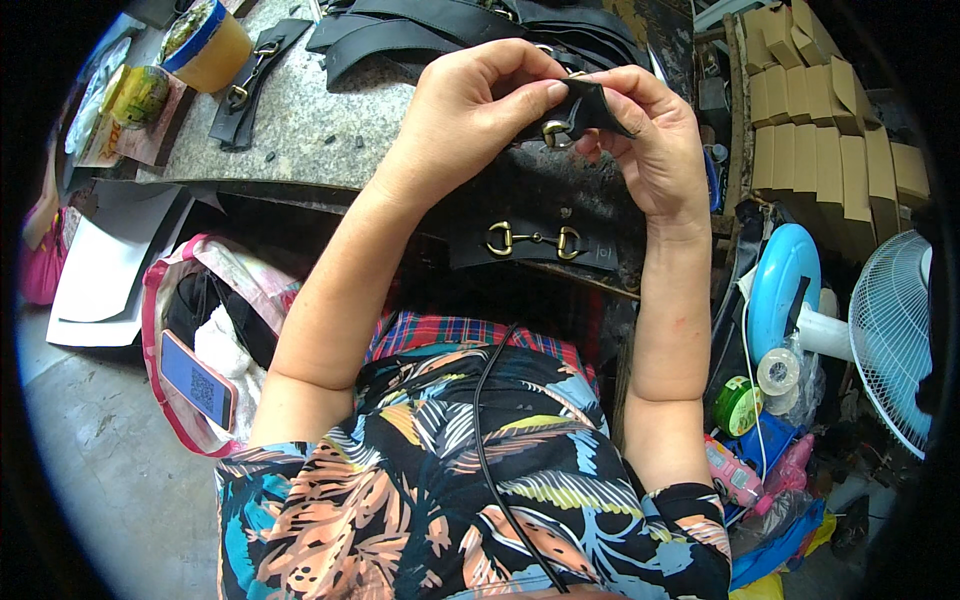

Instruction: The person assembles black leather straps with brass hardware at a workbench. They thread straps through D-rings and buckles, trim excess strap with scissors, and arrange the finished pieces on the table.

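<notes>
Both hands are raised over the front edge of the workbench, holding one black leather strap piece (583, 107) with a brass-coloured ring on it. My left hand (480, 105) pinches its left side between thumb and fingers. On the other side my right hand (655, 135) grips the strap's right end, fingers curled behind it. The leather is bent between the two hands, and part of it is hidden by the fingers. Below them lies another black strap with a brass horsebit buckle (535, 240), flat on a dark surface near my lap.
A pile of black straps (400, 40) lies at the back of the stone worktop (300, 120). One buckled strap (250, 85) rests left, near a yellow tub (212, 50). Cardboard boxes (815, 120) and a fan (895, 340) stand right; a bag with a phone (198, 380) sits left.
</notes>
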`<state>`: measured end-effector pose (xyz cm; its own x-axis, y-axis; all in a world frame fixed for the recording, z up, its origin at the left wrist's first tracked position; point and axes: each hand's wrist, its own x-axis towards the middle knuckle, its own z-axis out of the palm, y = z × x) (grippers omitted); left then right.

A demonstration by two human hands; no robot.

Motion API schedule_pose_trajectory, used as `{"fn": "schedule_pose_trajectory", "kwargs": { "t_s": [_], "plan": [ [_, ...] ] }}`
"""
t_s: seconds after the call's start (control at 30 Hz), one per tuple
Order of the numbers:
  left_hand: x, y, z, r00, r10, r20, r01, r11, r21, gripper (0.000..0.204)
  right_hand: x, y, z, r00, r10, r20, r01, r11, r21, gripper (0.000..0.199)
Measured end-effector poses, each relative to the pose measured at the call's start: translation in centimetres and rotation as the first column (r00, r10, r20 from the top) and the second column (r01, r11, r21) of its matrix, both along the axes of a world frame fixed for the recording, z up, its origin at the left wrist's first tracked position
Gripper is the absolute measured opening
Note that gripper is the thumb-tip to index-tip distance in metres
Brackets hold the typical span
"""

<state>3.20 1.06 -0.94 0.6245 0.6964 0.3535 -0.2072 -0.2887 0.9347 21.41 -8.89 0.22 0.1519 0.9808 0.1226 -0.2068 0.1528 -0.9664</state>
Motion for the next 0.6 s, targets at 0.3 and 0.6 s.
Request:
{"fn": "schedule_pose_trajectory", "kwargs": {
  "t_s": [0.3,0.6],
  "plan": [
    [-0.3,-0.6,0.8,0.997,0.049,-0.051,-0.038,0.978,0.207,0.015,-0.7,-0.1,-0.1,0.996,-0.029,0.078,0.026,0.999,0.046,0.024],
    [0.2,-0.5,0.5,0.99,0.062,-0.123,-0.041,0.985,0.168,0.018,-1.8,-0.1,-0.3,0.942,-0.334,0.028,0.335,0.94,-0.06,0.017]
  ]
}}
